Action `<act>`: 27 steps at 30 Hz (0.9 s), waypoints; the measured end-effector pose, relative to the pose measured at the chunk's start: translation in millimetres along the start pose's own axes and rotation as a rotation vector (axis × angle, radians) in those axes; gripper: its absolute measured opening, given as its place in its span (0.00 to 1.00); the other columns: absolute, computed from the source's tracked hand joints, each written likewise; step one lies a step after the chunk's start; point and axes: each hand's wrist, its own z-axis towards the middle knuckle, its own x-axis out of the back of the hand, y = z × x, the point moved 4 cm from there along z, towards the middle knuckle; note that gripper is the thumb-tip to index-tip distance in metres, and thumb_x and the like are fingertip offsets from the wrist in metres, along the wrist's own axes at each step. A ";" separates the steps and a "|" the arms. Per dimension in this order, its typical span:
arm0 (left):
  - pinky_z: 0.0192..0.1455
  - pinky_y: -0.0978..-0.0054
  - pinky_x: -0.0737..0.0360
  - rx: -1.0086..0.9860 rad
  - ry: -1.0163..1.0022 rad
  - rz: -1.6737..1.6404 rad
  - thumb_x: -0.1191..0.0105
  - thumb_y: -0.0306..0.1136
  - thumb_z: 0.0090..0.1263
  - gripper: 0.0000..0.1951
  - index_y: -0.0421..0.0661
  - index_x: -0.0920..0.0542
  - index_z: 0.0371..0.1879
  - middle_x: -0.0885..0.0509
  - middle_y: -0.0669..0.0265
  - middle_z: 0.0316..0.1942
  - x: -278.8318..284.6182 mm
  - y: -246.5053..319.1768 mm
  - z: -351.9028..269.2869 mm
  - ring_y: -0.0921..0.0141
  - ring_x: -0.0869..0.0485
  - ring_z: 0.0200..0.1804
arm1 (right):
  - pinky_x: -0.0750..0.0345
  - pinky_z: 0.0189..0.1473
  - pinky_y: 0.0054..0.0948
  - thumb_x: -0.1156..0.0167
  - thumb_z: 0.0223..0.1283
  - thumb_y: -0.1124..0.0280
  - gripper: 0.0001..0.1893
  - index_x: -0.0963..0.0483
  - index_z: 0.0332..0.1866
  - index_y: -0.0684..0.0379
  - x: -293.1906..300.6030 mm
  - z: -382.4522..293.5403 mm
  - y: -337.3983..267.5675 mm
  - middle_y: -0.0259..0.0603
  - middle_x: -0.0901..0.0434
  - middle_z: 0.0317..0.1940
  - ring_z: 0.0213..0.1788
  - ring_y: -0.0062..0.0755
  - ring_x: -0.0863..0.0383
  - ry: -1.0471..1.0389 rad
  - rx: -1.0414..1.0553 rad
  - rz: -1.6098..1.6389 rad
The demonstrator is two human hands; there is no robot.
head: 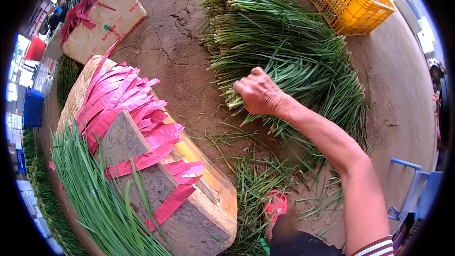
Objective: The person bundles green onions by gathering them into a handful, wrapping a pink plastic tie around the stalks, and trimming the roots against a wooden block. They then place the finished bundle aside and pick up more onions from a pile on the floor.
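Observation:
My right hand [261, 94] is closed around the stem ends of a handful of long green chives [298, 74], whose leaves trail to the right over the pile. Beneath it lies a large heap of chives [270, 35] on the ground, cut ends to the left. My left hand is out of view. To the left, a foam box [185, 217] with a grey top carries many pink plastic strips [117, 96]. Two of those strips stretch across its top. Another bundle of chives [89, 181] rests along the near left side of the box.
A yellow plastic crate [344, 0] stands beyond the heap. At the upper left is another foam box [106, 25] draped with dark pink strips. Loose leaves [259, 185] litter the ground by my red sandal [275, 204]. A blue chair [419, 192] stands at the right.

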 end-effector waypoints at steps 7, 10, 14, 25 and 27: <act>0.57 0.52 0.25 -0.005 0.024 0.137 0.45 0.34 0.72 0.29 0.40 0.30 0.71 0.19 0.49 0.52 -8.3 -2.6 -3.0 0.48 0.21 0.51 | 0.32 0.68 0.49 0.28 0.48 0.56 0.36 0.27 0.64 0.61 -54.4 -40.1 -41.0 0.50 0.30 0.68 0.71 0.47 0.32 -0.410 -0.027 -0.284; 0.58 0.51 0.26 -0.011 0.056 0.153 0.44 0.35 0.71 0.29 0.41 0.30 0.71 0.19 0.51 0.53 -9.6 -3.9 -3.3 0.49 0.21 0.52 | 0.47 0.78 0.57 0.33 0.54 0.44 0.51 0.45 0.80 0.58 -61.2 -46.7 -55.8 0.49 0.45 0.80 0.81 0.49 0.46 -0.638 -0.022 -0.349; 0.60 0.51 0.27 0.010 0.046 0.205 0.43 0.37 0.70 0.30 0.44 0.29 0.71 0.18 0.52 0.54 -11.3 -3.1 -4.5 0.50 0.21 0.53 | 0.54 0.80 0.58 0.40 0.60 0.39 0.50 0.50 0.83 0.53 -80.2 -54.1 -50.5 0.45 0.50 0.82 0.83 0.47 0.52 -0.594 0.072 -0.539; 0.67 0.50 0.30 0.065 0.031 0.144 0.43 0.39 0.69 0.29 0.45 0.26 0.70 0.17 0.50 0.57 -6.7 0.0 -1.4 0.48 0.21 0.57 | 0.33 0.61 0.41 0.34 0.57 0.55 0.42 0.39 0.77 0.57 -86.0 4.0 -27.9 0.43 0.29 0.67 0.65 0.37 0.29 -0.499 0.022 -0.393; 0.67 0.50 0.30 0.059 0.025 0.155 0.44 0.38 0.69 0.29 0.44 0.27 0.70 0.18 0.50 0.57 -7.1 -0.8 -2.7 0.48 0.21 0.57 | 0.32 0.58 0.38 0.34 0.57 0.57 0.39 0.37 0.74 0.59 -88.8 -0.1 -34.1 0.41 0.23 0.57 0.58 0.35 0.24 -0.464 0.055 -0.412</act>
